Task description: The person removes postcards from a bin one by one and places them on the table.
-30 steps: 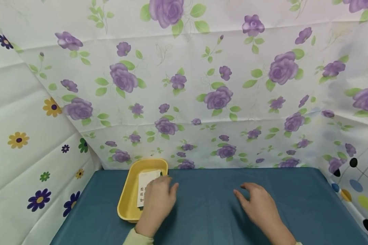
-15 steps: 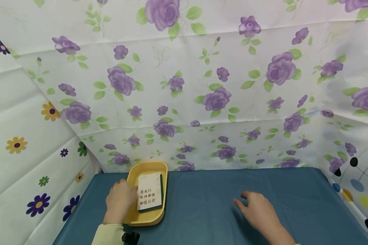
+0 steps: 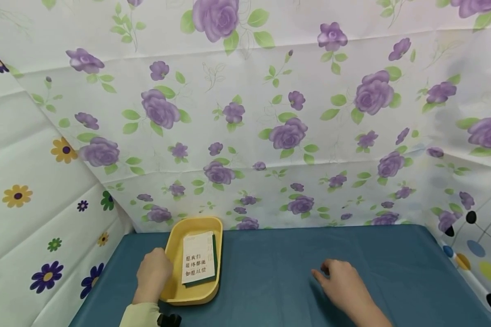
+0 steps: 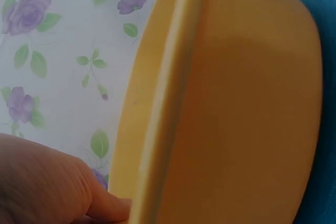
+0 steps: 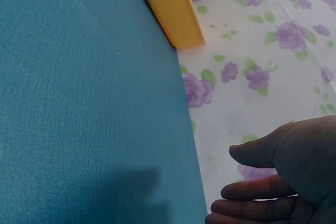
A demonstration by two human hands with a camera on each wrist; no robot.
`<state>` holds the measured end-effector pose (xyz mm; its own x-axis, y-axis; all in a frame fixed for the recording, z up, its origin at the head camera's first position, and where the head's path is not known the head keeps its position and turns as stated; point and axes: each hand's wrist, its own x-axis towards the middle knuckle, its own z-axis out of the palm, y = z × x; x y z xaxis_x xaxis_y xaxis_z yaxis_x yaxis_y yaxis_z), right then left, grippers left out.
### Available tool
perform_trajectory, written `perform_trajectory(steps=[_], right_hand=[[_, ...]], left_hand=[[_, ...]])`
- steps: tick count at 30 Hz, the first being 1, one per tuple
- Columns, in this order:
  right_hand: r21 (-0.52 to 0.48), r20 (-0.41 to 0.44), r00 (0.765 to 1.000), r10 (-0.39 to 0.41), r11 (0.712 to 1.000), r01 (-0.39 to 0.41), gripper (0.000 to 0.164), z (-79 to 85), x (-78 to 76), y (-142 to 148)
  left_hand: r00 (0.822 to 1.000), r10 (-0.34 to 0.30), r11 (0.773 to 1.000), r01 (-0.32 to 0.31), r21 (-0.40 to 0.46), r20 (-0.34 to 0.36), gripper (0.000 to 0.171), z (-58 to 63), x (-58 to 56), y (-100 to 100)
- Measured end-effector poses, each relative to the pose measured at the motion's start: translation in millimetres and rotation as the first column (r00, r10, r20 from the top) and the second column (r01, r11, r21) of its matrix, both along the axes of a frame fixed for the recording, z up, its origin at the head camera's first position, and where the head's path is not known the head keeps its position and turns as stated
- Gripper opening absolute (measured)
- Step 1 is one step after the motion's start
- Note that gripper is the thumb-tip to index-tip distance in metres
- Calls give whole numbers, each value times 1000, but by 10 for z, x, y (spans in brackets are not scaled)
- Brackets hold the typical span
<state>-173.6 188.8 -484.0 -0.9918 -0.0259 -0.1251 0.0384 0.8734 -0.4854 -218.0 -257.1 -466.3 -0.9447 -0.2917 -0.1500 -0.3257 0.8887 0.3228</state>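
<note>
A yellow plastic basket [image 3: 196, 296] with solid walls stands at the left of the table. Inside it lies a small book [image 3: 198, 259] with a white front bearing printed characters and a dark green edge. My left hand [image 3: 154, 271] grips the basket's left rim. In the left wrist view, the thumb side of that hand [image 4: 47, 182] meets the rim beside the basket's outer wall [image 4: 247, 103]; the other fingers are mostly hidden. Over the right half of the table hovers my right hand [image 3: 342, 284], holding nothing. Its fingers are loosely bent, with thumb and fingers [image 5: 257, 187] apart.
A dark blue cloth [image 3: 270, 277] covers the table. Behind it hangs a white sheet [image 3: 253, 190] with purple roses. Flower-print cloth [image 3: 28, 236] borders the left side, dotted cloth [image 3: 480, 259] the right.
My left hand has moved left from above the book to the basket's left rim, uncovering the book. The right hand stays nearly in place, its fingers slightly more bent.
</note>
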Motion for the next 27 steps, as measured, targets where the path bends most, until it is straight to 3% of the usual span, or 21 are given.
perform_trajectory(steps=[12, 27], right_hand=[[-22, 4, 999, 34, 999, -34, 22, -55, -25, -65], [-1, -32, 998, 52, 999, -52, 15, 51, -76, -174]], left_hand=[[998, -62, 989, 66, 132, -33, 9, -6, -15, 125], [993, -93, 963, 109, 245, -76, 9, -52, -35, 762]])
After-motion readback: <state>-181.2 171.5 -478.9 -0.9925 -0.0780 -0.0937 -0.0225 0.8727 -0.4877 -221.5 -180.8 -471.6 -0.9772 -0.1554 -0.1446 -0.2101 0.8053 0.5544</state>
